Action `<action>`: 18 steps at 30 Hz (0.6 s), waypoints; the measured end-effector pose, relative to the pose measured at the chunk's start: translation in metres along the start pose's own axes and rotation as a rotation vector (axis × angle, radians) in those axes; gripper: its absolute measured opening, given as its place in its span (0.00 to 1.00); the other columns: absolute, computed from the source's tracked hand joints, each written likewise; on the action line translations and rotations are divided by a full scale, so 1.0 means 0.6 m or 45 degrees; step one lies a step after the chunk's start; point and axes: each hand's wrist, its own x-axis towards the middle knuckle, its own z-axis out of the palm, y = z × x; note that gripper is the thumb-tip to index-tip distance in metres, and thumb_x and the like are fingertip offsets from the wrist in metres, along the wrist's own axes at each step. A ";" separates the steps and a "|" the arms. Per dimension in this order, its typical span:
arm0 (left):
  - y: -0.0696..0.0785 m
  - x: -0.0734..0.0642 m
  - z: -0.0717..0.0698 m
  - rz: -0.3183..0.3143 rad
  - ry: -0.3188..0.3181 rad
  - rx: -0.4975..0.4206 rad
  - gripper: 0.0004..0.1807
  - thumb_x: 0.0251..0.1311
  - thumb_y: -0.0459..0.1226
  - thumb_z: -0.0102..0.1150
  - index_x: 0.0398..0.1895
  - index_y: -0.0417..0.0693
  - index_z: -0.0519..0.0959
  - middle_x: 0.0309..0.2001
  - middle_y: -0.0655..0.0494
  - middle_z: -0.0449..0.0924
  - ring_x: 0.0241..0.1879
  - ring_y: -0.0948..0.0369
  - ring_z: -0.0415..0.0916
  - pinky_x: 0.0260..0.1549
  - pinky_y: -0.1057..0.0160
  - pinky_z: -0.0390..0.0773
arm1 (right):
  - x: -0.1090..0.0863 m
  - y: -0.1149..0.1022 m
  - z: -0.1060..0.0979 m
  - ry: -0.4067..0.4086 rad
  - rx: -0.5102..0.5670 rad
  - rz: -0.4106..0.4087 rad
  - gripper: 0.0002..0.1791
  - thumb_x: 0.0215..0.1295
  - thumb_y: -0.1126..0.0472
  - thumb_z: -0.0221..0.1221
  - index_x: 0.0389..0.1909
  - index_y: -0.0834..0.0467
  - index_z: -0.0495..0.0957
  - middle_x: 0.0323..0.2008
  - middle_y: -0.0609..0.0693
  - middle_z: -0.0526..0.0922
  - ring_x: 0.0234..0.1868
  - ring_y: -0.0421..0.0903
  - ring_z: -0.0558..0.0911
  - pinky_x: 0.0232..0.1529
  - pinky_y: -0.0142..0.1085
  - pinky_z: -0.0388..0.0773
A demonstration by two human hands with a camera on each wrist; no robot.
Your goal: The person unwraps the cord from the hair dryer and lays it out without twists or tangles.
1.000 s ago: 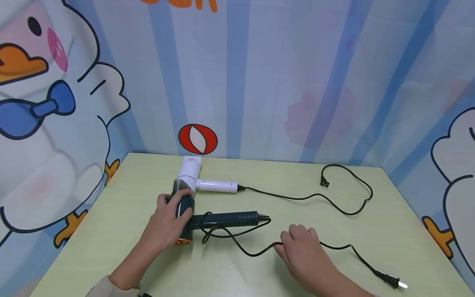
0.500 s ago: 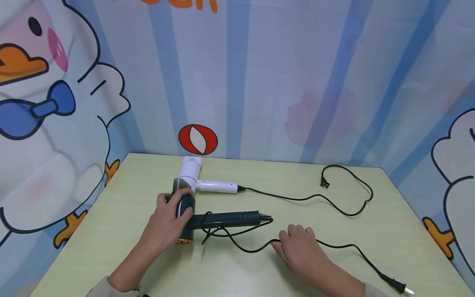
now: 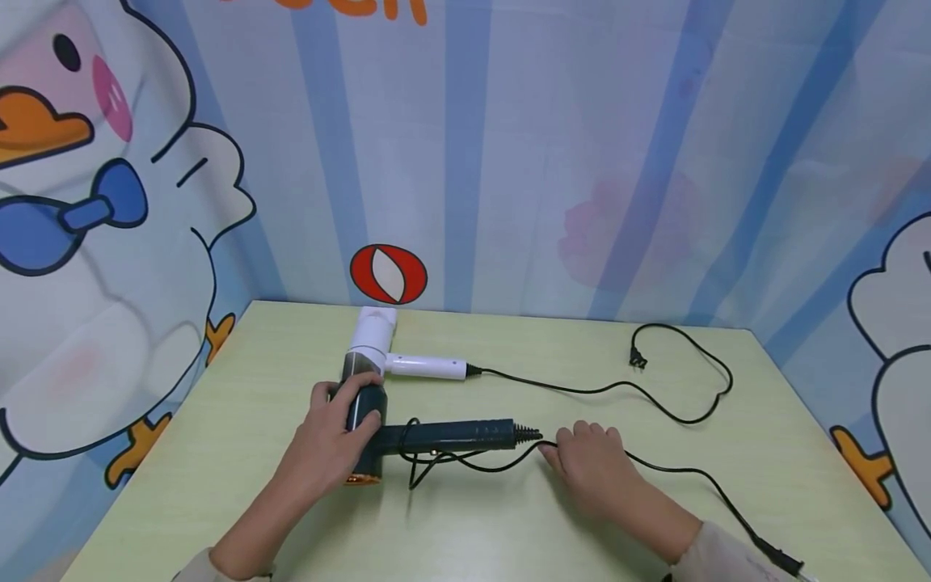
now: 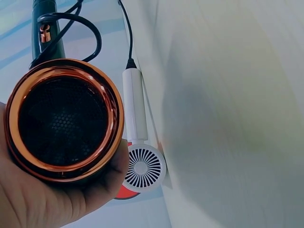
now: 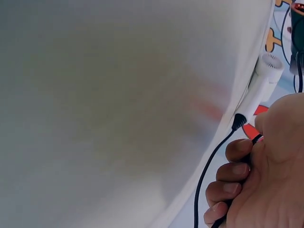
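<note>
My left hand (image 3: 330,432) grips the barrel of a dark green hair dryer (image 3: 451,435), its handle pointing right. In the left wrist view the copper-ringed end of the dark hair dryer (image 4: 64,121) faces the camera, with the hand curled round it. A black cord (image 3: 502,467) loops round the handle. My right hand (image 3: 592,469) holds that cord just right of the handle's end; in the right wrist view the right hand's fingers (image 5: 228,187) curl round it. Beyond the hand the cord runs down right to its plug (image 3: 781,558) near the front edge.
A white hair dryer (image 3: 425,366) lies behind the dark one, its handle also pointing right. Its cord (image 3: 589,391) curves across the table's back right to a black plug (image 3: 637,357). A cartoon-printed curtain (image 3: 509,162) stands behind the table (image 3: 465,525).
My right hand has moved slightly away from me with the cord, closer to the handle's end. The cord's plug has shifted toward the front edge. The dark hair dryer has moved slightly right.
</note>
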 end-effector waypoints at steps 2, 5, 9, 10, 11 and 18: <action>0.000 -0.001 0.000 0.002 -0.006 -0.004 0.24 0.71 0.49 0.49 0.69 0.72 0.65 0.70 0.37 0.52 0.49 0.38 0.74 0.33 0.53 0.81 | 0.006 0.004 0.000 -0.007 -0.006 0.015 0.22 0.79 0.45 0.47 0.27 0.55 0.69 0.23 0.49 0.64 0.25 0.49 0.63 0.32 0.44 0.57; 0.000 -0.002 0.000 0.003 -0.015 -0.014 0.24 0.71 0.49 0.49 0.69 0.72 0.65 0.70 0.37 0.52 0.50 0.38 0.74 0.33 0.52 0.82 | 0.012 0.010 -0.001 -0.006 -0.022 0.033 0.22 0.79 0.46 0.48 0.26 0.56 0.68 0.23 0.50 0.64 0.25 0.49 0.64 0.31 0.45 0.58; 0.000 -0.004 -0.001 -0.004 -0.019 -0.018 0.24 0.71 0.49 0.49 0.69 0.73 0.65 0.70 0.38 0.52 0.50 0.38 0.74 0.34 0.52 0.82 | 0.020 0.019 -0.004 -0.004 -0.042 0.057 0.23 0.80 0.46 0.46 0.26 0.57 0.68 0.23 0.51 0.65 0.26 0.51 0.67 0.32 0.47 0.62; 0.000 -0.004 -0.002 -0.005 -0.019 -0.016 0.24 0.71 0.49 0.49 0.69 0.73 0.65 0.70 0.38 0.52 0.50 0.38 0.74 0.34 0.52 0.82 | 0.022 0.022 -0.005 -0.005 -0.043 0.066 0.23 0.80 0.46 0.46 0.27 0.57 0.68 0.23 0.52 0.65 0.27 0.51 0.67 0.33 0.48 0.62; 0.000 -0.004 -0.002 -0.007 -0.019 -0.013 0.24 0.71 0.49 0.49 0.69 0.73 0.65 0.70 0.38 0.52 0.50 0.38 0.74 0.34 0.52 0.82 | 0.024 0.024 -0.006 -0.004 -0.043 0.073 0.23 0.80 0.46 0.46 0.27 0.57 0.68 0.24 0.52 0.65 0.27 0.51 0.67 0.33 0.48 0.63; -0.001 -0.004 -0.003 -0.006 -0.017 -0.008 0.24 0.71 0.49 0.49 0.69 0.74 0.65 0.69 0.39 0.52 0.50 0.38 0.74 0.34 0.51 0.81 | 0.034 0.036 -0.011 0.018 -0.027 0.093 0.23 0.80 0.47 0.46 0.25 0.58 0.67 0.24 0.54 0.66 0.26 0.52 0.68 0.31 0.47 0.63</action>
